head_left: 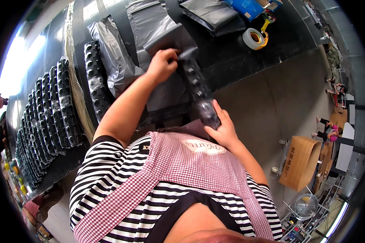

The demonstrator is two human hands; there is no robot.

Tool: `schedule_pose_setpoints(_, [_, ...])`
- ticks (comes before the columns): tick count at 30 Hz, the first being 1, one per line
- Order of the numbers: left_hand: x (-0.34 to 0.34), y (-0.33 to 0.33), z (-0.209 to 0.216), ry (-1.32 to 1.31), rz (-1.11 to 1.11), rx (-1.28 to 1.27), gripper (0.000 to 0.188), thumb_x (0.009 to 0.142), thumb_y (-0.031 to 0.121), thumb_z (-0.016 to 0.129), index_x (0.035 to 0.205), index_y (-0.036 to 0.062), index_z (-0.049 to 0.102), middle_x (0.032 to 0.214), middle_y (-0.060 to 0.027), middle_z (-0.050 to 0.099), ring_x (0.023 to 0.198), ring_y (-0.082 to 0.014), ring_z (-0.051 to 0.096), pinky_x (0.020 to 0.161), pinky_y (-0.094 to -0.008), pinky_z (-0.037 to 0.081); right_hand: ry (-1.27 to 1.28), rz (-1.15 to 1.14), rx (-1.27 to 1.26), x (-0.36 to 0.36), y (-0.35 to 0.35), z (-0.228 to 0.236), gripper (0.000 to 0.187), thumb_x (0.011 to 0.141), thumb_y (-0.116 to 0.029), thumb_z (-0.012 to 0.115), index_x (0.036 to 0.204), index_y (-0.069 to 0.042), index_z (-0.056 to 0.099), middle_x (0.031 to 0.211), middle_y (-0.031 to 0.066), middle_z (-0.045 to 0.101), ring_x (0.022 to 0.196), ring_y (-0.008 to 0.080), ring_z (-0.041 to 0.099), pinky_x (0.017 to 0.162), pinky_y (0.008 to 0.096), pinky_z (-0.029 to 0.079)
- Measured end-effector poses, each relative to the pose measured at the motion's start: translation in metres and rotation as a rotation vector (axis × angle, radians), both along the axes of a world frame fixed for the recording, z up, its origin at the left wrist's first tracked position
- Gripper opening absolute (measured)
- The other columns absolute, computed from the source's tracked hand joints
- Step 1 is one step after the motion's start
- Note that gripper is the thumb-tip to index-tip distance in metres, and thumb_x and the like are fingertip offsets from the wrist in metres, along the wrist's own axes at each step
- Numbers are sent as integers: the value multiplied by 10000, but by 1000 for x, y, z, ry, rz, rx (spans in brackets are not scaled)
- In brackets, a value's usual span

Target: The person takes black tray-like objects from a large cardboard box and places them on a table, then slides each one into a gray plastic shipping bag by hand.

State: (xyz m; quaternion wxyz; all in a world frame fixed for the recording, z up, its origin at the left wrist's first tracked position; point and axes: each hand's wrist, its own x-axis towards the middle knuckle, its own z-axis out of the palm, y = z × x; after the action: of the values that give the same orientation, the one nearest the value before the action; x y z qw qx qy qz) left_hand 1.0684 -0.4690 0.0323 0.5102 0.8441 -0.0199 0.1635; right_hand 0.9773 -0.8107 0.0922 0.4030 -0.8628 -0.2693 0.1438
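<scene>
Striped shirt (pixel 138 218) closest; right hand (pixel 225 128) part-closed round black knobbed roll (pixel 196 83), which slants up to grey bag (pixel 162 38); left hand (pixel 162 65) pinches bag's flap; probably bagging, next needs mouth held open

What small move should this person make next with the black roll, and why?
Probably the right hand should guide the far end of the black roll toward the grey bag. This hand grips the roll's near end, the far end is at the bag, and the left hand is by the bag's raised fold. Whether the bag is open is unclear.
</scene>
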Motion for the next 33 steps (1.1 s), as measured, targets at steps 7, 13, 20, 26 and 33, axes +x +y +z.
schedule_pose_setpoints(7, [64, 82, -26, 233, 136, -209, 116, 833, 17, 546, 947, -1, 553, 1076, -96, 691, 981, -154, 599, 889, -281, 466, 442, 61, -58, 83, 88, -15, 655, 872, -370, 732, 1401, -56, 505, 1325, 213, 601, 1166, 319, 626, 926, 397, 509])
schedule_pose_setpoints(13, [63, 26, -10, 64, 242, -238, 112, 882, 0, 600, 989, 23, 575, 1235, -104, 662, 966, -172, 629, 885, -304, 500, -445, -123, 37, 211, 150, -69, 249, 814, -216, 692, 1020, -76, 684, 1008, 129, 650, 961, 327, 656, 810, 454, 533])
schedule_pose_setpoints(20, [2, -15, -3, -37, 432, 58, 74, 819, -21, 593, 847, 27, 642, 853, -129, 633, 806, -298, 646, 750, -367, 517, -374, 425, -9, 244, 145, -78, 145, 828, -178, 591, 860, -45, 638, 926, 167, 631, 912, 401, 618, 794, 488, 513])
schedule_pose_setpoints(26, [-146, -90, 35, 308, -338, -59, 150, 757, -49, 697, 865, 54, 686, 848, -106, 637, 815, -257, 634, 743, -371, 518, 355, 867, -145, 115, 6, -55, 238, 853, -128, 626, 1060, -46, 710, 1026, 165, 688, 962, 320, 671, 838, 406, 529])
schedule_pose_setpoints(33, [-114, -93, 45, 313, 145, -179, 81, 830, -24, 631, 888, 28, 652, 855, -51, 639, 823, -153, 608, 755, -300, 502, 937, 349, 137, 113, 61, -49, 196, 919, -110, 572, 1053, -2, 667, 884, 78, 677, 818, 146, 647, 743, 301, 523])
